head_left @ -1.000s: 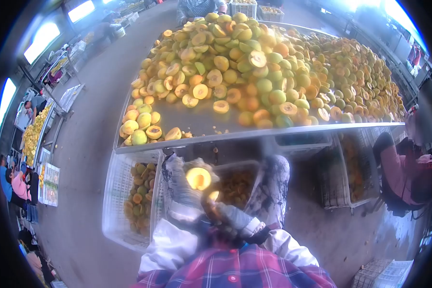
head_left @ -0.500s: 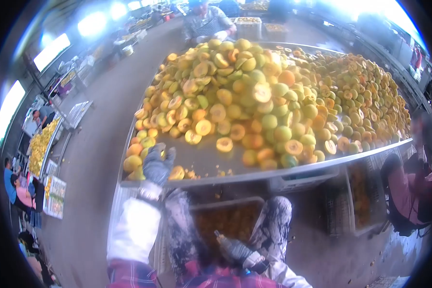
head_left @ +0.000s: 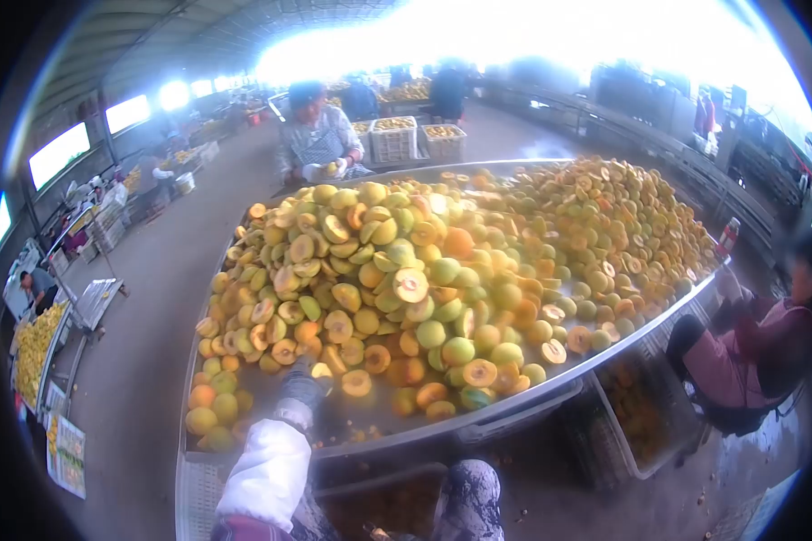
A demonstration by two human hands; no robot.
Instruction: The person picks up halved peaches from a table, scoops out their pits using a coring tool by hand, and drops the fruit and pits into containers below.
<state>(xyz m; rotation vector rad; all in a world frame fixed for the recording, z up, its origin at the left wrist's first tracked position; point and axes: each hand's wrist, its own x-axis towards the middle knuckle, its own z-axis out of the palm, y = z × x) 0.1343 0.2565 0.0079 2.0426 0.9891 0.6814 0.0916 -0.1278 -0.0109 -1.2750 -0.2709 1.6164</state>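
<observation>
The grey-gloved left hand (head_left: 303,386) reached over the grey metal surface (head_left: 341,417) into the near edge of the heaped yellow-green, round fruit (head_left: 415,287), a yellow-orange cut half (head_left: 320,371) beside its fingers; its grip was unclear. The right hand (head_left: 401,536), barely visible below, was unreadable too.

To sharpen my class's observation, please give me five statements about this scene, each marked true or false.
1. The left hand wears a glove. True.
2. Every piece of fruit in the heap is whole. False: many are cut halves.
3. The heap lies on a table. True.
4. The person in pink at the picture's right is standing. False: that person is seated.
5. White crates holding fruit stand beyond the table's far edge. True.
</observation>
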